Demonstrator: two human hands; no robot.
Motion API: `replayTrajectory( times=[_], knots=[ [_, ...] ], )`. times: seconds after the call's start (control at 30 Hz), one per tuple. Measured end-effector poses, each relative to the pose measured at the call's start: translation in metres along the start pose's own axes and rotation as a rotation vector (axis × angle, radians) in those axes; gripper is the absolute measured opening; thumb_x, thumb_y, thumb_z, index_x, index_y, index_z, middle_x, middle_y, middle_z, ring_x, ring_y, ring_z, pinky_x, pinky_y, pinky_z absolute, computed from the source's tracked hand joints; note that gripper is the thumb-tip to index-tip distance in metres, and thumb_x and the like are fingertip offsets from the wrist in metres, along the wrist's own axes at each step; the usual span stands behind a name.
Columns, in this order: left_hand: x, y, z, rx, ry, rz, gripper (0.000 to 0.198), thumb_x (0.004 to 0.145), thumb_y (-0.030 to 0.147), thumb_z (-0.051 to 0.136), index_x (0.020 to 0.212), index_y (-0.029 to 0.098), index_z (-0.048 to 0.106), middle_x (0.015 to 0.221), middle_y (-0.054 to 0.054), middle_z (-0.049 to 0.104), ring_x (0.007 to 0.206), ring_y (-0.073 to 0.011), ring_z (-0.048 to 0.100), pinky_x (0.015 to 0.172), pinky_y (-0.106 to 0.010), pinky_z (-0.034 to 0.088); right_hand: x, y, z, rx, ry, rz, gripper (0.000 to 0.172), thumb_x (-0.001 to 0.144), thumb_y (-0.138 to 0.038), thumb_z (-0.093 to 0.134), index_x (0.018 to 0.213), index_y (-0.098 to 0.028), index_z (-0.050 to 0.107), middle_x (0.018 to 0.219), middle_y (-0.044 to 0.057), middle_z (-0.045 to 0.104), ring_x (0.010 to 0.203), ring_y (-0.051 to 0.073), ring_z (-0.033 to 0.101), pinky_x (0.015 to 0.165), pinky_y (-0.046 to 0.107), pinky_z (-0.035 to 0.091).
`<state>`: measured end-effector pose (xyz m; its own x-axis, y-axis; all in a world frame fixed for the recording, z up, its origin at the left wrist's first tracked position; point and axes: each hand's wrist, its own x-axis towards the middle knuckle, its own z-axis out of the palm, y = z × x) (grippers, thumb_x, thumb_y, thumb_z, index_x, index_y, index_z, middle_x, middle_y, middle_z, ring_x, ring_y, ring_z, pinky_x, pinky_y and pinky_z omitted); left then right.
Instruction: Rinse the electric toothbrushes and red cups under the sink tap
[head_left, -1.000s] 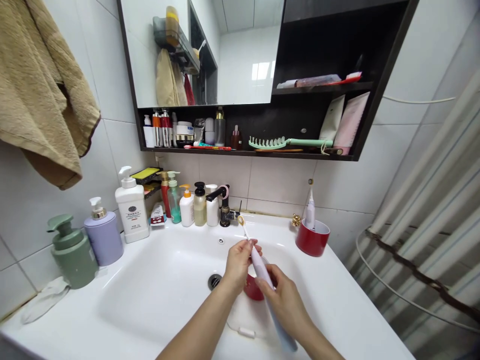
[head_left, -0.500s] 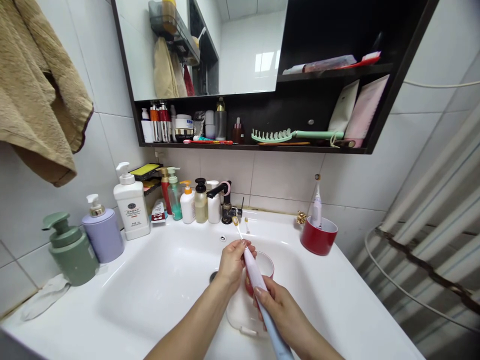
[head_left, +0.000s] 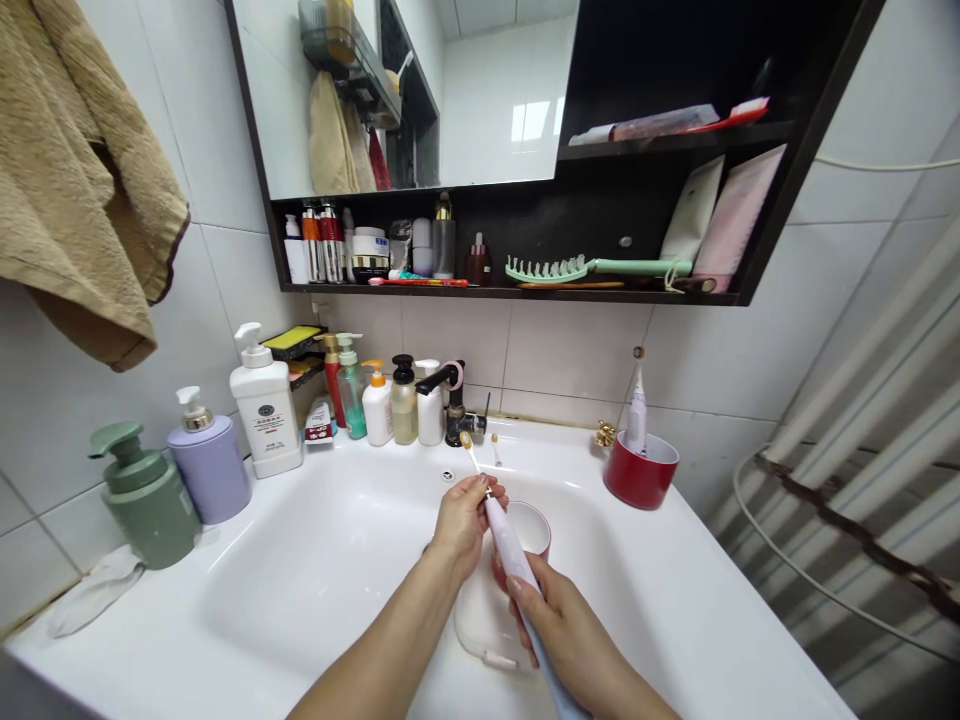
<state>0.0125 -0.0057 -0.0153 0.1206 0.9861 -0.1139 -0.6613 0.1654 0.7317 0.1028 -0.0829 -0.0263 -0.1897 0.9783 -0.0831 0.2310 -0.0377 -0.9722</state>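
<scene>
The right hand (head_left: 566,630) is closed around the handle of an electric toothbrush (head_left: 508,540), which slants up toward the faucet (head_left: 450,400). The left hand (head_left: 461,520) pinches the brush's thin neck between its fingers. A red cup (head_left: 536,522) sits in front of the faucet, under the toothbrush and partly hidden by it.

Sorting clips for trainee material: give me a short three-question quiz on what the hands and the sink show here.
1. True or false: both the left hand and right hand hold the toothbrush.
2. Where is the cup nearest the hands? A on a chair; B in the sink; C on the floor.
3. What stands in the other cup at the sink's rim?
Key: 1 true; 2 B; 3 a second toothbrush.
</scene>
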Motion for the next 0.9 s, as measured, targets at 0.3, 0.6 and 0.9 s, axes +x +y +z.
replayTrajectory(
  times=[0.3,0.6,0.9],
  knots=[
    [0.0012,-0.0036,0.0,-0.028,0.002,0.003,0.01,0.061,0.02,0.051,0.061,0.01,0.049,0.05,0.0,0.052,0.046,-0.0063,0.05,0.052,-0.019,0.039,-0.0004,-0.0016,0.0006,0.02,-0.001,0.022,0.024,0.07,-0.039,0.032,0.076,-0.016,0.04,0.057,-0.004,0.039,0.041,0.005,0.037,0.038,0.018,0.032],
    [0.0021,-0.0066,0.0005,-0.069,0.012,0.005,0.009,0.063,0.02,0.05,0.063,0.011,0.049,0.05,0.001,0.05,0.045,-0.0053,0.048,0.051,-0.017,0.039,-0.0011,-0.0018,-0.0001,0.055,-0.008,0.055,0.024,0.07,-0.037,0.033,0.079,-0.016,0.04,0.057,-0.003,0.039,0.04,0.005,0.037,0.037,0.018,0.033],
    [0.0066,-0.0042,-0.0038,-0.01,0.149,0.025,0.01,0.063,0.021,0.05,0.065,0.012,0.05,0.053,-0.001,0.052,0.048,-0.0065,0.05,0.053,-0.019,0.041,-0.0003,0.0057,-0.0032,-0.078,0.025,0.002,0.025,0.071,-0.034,0.033,0.086,-0.016,0.042,0.058,-0.002,0.043,0.043,0.007,0.041,0.035,0.018,0.033]
  ],
)
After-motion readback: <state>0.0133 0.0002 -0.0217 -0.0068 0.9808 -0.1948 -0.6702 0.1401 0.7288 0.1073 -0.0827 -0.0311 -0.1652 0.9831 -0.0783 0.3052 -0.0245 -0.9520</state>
